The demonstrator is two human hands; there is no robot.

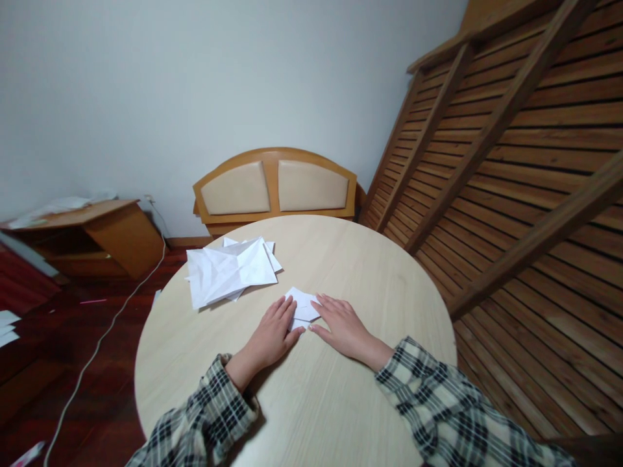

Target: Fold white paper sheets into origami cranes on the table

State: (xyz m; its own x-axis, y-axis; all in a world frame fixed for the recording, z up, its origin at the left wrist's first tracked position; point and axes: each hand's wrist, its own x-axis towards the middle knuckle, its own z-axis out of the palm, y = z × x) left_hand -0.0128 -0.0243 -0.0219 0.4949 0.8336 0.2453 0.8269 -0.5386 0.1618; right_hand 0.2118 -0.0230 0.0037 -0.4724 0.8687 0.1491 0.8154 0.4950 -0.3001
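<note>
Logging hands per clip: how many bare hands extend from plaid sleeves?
2: the left hand at the left side of the folded white paper, the right hand at its right.

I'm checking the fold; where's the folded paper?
In the head view, the folded paper lies on the table between the left hand and right hand, right of the paper stack.

Padded headboard (272, 185), slatted wooden frame (509, 194), cable (100, 341) on floor (114, 383).
</note>
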